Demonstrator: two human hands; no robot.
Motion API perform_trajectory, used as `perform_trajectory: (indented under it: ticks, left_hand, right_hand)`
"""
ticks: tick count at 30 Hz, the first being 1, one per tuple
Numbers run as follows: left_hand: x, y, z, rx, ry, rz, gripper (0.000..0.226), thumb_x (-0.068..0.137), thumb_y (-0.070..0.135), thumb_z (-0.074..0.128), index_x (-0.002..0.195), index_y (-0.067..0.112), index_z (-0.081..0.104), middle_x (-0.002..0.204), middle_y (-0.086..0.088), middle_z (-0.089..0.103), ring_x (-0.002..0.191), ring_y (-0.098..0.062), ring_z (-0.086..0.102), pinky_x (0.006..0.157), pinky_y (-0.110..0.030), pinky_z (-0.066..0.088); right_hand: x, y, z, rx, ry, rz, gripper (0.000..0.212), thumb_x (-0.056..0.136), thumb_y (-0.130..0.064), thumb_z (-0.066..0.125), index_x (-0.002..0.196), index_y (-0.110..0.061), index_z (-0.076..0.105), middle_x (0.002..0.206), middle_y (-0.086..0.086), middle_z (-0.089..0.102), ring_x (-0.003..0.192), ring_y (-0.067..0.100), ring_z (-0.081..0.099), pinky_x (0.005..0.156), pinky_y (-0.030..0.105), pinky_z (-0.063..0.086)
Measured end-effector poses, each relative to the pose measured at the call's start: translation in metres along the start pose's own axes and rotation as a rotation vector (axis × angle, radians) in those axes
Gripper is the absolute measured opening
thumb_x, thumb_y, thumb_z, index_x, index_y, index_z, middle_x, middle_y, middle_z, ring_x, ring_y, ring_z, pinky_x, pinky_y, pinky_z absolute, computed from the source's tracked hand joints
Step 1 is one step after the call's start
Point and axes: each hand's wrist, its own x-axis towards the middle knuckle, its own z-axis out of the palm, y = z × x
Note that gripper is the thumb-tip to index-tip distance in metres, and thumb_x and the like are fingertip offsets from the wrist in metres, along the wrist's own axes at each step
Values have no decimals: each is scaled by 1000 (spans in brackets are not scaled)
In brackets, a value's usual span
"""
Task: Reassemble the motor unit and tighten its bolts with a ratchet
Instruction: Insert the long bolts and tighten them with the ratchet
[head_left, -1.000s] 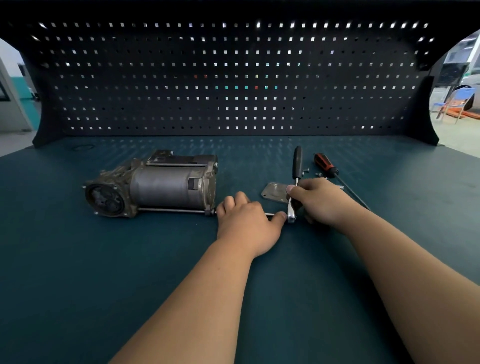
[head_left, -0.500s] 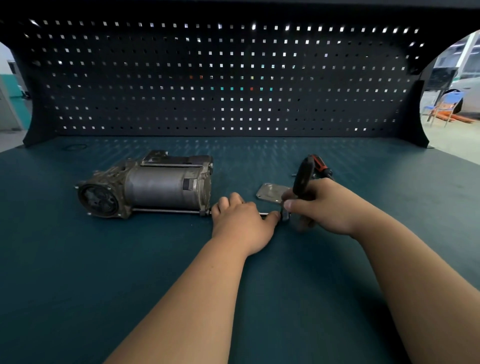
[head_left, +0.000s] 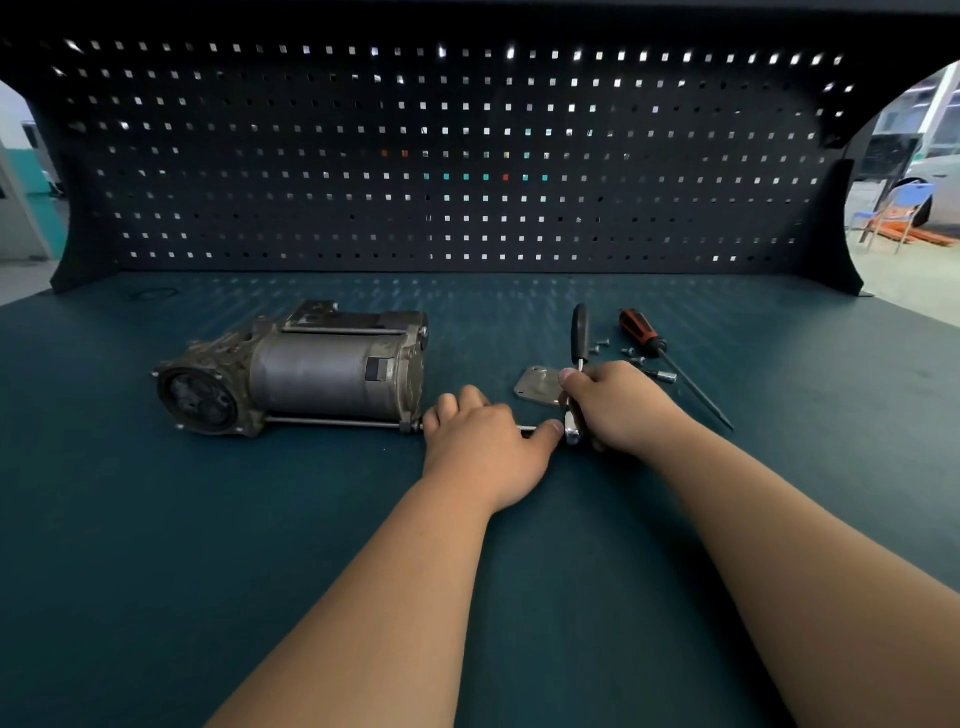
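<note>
Motor unit (head_left: 306, 371) lies on its side on the green bench (head_left: 156, 545), w/ a long bolt (head_left: 337, 422) running along its near edge and an extension rod sticking out to the right of it. Right of the motor, left hand (head_left: 480, 441) is curled around that rod, thumb out toward the ratchet (head_left: 575, 374); right hand (head_left: 621, 405) is wrapped round the ratchet's shank, black grip pointing away. Further right of the motor: metal plate (head_left: 537, 384), loose screws (head_left: 631, 356), red-black screwdriver (head_left: 670, 361).
</note>
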Motion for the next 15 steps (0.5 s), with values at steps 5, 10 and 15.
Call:
perform_trajectory:
  ticks: [5,10,15]
  left_hand:
    - [2,0,1,8,-20,4,73,84,73,28,119,17,60,129,-7,42,119,-29,30,99,-39,22]
    - [2,-1,0,5,-29,-1,73,84,73,27,118,18,61,128,-6,42,118,-29,30,100,-39,22]
    - [-1,-2,-3,-87,9,-13,66,80,75,38,108,22,67,122,-3,45,117,-28,33,100,-38,24]
  right_hand:
    - [-17,7,-17,49,-14,-191,32,93,-37,56,78,-10,62,51,1,59,47,12,55,48,25,40]
    - [-31,8,-35,-20,-190,-290,9,77,-32,74,85,-28,74,85,-8,73,85,8,66,82,25,49]
    - [-25,12,-31,103,-169,-231,12,80,-30,73,90,-23,73,84,-9,74,79,4,68,76,21,50]
